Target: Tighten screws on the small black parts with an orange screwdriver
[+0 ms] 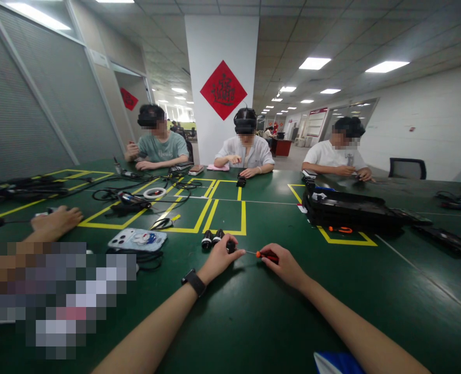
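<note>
My right hand (280,262) is closed round the handle of an orange and black screwdriver (267,256). Its thin metal shaft points left, towards my left hand (220,258), which grips a small black part (231,246) between thumb and fingers. The shaft's tip is at or very close to that part; whether they touch is hard to tell. Just behind my left hand, two black cylindrical pieces (207,240) with pale ends stand on the green table (230,327). A dark watch sits on my left wrist.
A phone in a patterned case (137,239) lies on the left over a black cable. Black trays (351,206) and an orange-handled tool (340,229) are at the right. Cables and a white tape roll (154,193) lie farther back. Several people sit around the table; a co-worker's hand (57,222) rests left.
</note>
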A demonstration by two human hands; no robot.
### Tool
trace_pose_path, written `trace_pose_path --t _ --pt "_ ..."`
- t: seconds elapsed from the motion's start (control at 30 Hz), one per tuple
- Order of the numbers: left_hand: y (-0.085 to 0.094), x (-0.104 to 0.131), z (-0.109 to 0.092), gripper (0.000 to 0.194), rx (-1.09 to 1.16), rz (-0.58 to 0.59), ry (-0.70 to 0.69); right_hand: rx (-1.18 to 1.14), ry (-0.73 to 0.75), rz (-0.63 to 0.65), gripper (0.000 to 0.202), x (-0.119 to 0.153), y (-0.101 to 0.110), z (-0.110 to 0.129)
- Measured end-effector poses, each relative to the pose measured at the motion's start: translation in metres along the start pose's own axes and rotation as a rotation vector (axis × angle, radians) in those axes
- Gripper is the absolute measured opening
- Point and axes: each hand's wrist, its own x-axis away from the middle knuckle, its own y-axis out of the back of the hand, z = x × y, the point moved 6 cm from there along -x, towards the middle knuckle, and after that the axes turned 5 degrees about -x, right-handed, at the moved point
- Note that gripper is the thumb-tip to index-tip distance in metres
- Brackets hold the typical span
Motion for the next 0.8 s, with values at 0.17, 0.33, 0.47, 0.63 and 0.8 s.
trace_pose_path --t 0.17,0.33,0.47,0.63,0.8 --pt "0.0001 0.0011 -0.0026 0.036 -0.027 0.013 -0.023 0.033 0.016 0.042 0.016 -0.0004 -0.0003 0.0043" --pt "0.0003 0.0017 -0.0056 0.032 -0.044 0.007 -0.041 0.092 0.030 0.064 0.015 -0.0010 -0.0004 0.0085" --pt "-0.0005 0.0010 -0.0042 0.027 -0.029 0.008 -0.047 0.077 0.058 0.057 0.016 -0.0009 -0.0001 0.0099" --pt "-0.0003 0.0004 -0.0024 0.025 -0.028 0.013 -0.051 0.070 0.041 0.035 0.013 0.0000 0.0008 0.0091" --pt "-0.0009 0.0002 -0.0021 0.026 -0.044 0.018 -0.052 0.076 0.013 0.032 0.014 0.0009 -0.0002 0.0069"
